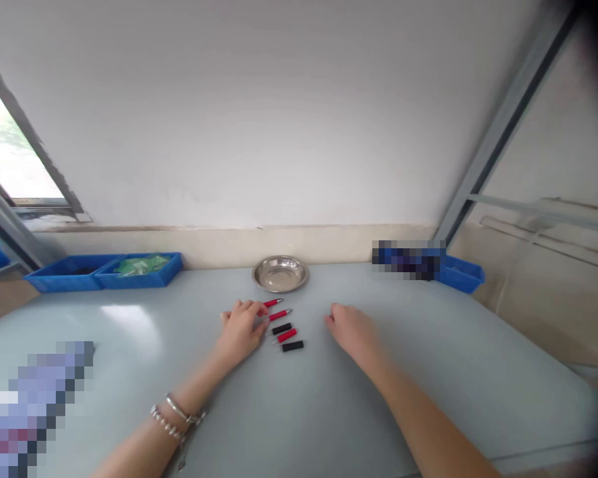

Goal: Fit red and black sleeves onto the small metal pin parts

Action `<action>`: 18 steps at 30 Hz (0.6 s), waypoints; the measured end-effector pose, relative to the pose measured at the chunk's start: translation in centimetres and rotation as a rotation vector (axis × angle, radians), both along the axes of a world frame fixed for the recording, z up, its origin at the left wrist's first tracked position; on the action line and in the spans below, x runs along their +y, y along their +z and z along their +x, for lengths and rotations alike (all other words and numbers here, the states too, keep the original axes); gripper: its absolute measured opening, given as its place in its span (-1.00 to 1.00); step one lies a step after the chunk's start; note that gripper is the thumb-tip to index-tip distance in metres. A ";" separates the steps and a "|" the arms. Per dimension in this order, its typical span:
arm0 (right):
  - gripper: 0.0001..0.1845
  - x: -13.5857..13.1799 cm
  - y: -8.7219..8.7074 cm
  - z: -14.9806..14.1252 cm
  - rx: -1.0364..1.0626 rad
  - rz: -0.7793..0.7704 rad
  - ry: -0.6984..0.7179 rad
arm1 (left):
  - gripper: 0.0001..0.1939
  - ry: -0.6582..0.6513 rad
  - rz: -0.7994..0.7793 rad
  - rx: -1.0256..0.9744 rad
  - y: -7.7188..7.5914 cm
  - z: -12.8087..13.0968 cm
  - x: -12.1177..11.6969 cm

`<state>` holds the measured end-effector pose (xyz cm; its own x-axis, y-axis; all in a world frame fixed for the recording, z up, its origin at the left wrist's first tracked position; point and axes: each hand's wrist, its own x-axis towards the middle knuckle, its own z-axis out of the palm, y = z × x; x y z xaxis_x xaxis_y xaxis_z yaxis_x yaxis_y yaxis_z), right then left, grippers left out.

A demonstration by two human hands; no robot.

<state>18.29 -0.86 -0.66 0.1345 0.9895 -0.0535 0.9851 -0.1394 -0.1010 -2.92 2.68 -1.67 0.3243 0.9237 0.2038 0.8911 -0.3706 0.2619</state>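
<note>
Red pen barrels with silver tips lie slantwise on the grey table, the upper red pen barrel (274, 303) and the lower one (281, 315). My left hand (242, 326), its fingers bent, is closed at the left end of the upper barrel; its fingertips hide that end. Below lie shorter pieces in a row: a black one (282, 328), a red one (287, 336) and another black one (293, 346), with clear thin ends. My right hand (351, 330) is curled shut over the table, right of the row; what its fingers hold, if anything, is hidden.
A round steel dish (280, 289) stands near the wall behind the pens. Blue bins (62, 282) sit at the back left, one with green plastic bags (142, 265). Another blue bin (462, 274) is at the back right beside a blurred patch. Metal posts flank the table.
</note>
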 end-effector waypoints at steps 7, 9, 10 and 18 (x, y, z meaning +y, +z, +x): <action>-0.74 0.0 0.0 0.0 0.005 -0.008 0.002 | -0.83 0.026 0.040 0.039 -0.6 -0.1 0.0; -0.75 0.0 0.2 0.0 0.004 -0.007 0.001 | -0.83 0.018 0.064 0.046 -0.8 -0.1 0.0; -0.75 0.0 0.3 0.0 0.008 -0.006 -0.004 | -0.83 0.014 0.078 0.046 -0.9 -0.2 0.0; -0.65 0.1 0.9 -0.3 0.401 0.068 0.067 | -0.83 -0.018 0.188 -0.040 -0.3 0.2 -0.8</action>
